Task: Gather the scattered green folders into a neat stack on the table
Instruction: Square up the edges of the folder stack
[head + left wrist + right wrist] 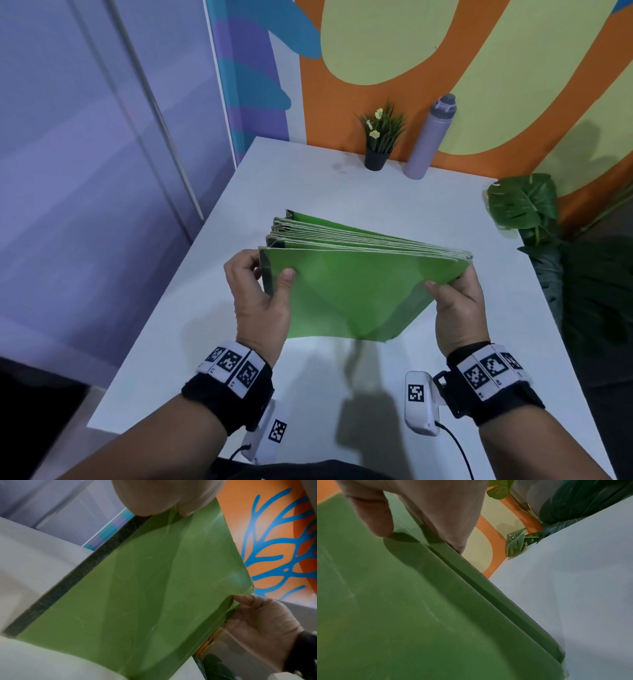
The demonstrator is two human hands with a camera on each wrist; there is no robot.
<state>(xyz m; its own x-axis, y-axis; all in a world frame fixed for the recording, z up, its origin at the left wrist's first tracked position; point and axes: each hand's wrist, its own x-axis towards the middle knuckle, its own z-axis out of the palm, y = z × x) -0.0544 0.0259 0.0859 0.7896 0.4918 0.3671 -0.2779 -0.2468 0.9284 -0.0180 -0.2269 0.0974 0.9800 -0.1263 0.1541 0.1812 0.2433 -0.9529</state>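
Note:
Several green folders (356,284) are bunched upright over the white table (205,325), their top edges fanned apart on the left and pressed together on the right. My left hand (263,294) grips the left side, thumb on the front cover, fingers behind the dark spine. My right hand (457,301) pinches the right corner, thumb in front. The left wrist view shows the front cover of the green folders (137,595) with the right hand (260,628) at its far corner. In the right wrist view the green folders (402,608) fill the left side, under my right thumb (373,515).
A small potted plant (378,140) and a lilac bottle (430,137) stand at the table's far edge against the painted wall. Large green leaves (524,202) hang by the table's right edge. The table's left edge drops off beside a purple wall.

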